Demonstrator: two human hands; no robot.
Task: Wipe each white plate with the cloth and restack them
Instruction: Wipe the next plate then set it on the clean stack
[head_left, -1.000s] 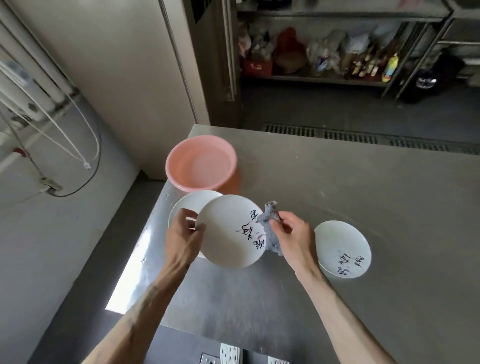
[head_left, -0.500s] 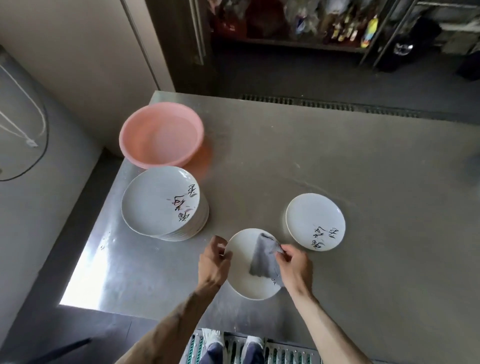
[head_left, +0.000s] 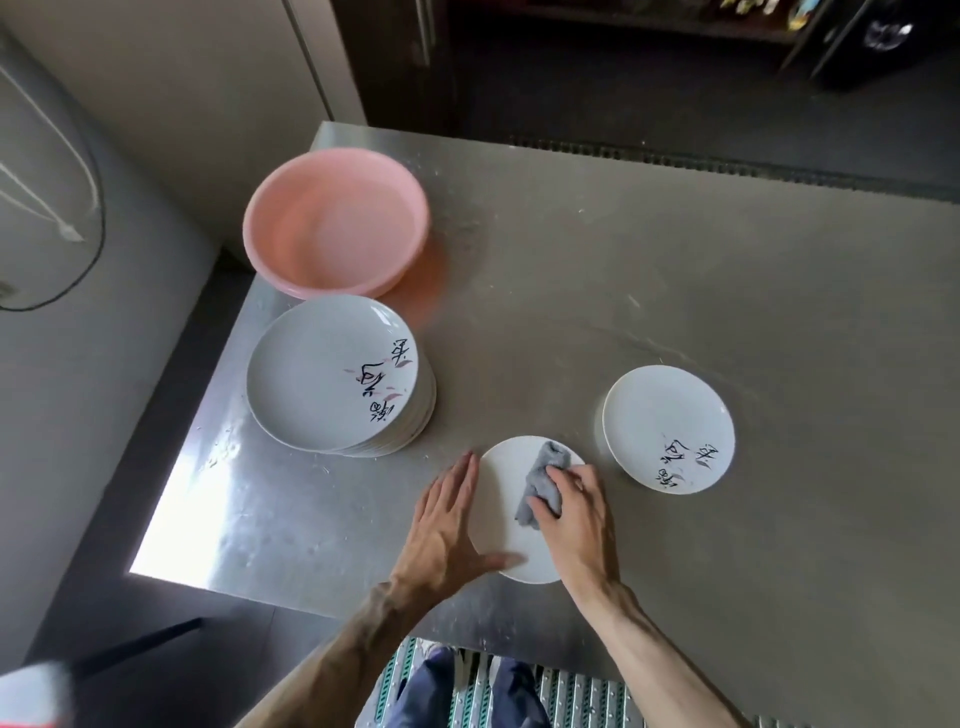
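A white plate (head_left: 497, 501) lies flat on the steel table (head_left: 675, 249) near the front edge. On it sits a grey cloth (head_left: 546, 475), and my right hand (head_left: 577, 522) grips the cloth with bent fingers and presses it onto the plate. My left hand (head_left: 445, 525) lies flat with straight fingers along the plate's left rim, thumb resting on the near rim. To the left stands a tall stack of white plates (head_left: 324, 371) with black writing on top. A single white plate (head_left: 662, 415) with the same writing lies to the right.
A pink plastic basin (head_left: 335, 223) stands at the table's back left corner, just behind the stack. The table's left and front edges are close to the plates. Dark shelving stands beyond the far edge.
The plate, held tilted above the table a second ago, now lies flat on it. My left hand has let go of the rim and lies flat. The cloth has moved onto the plate's face.
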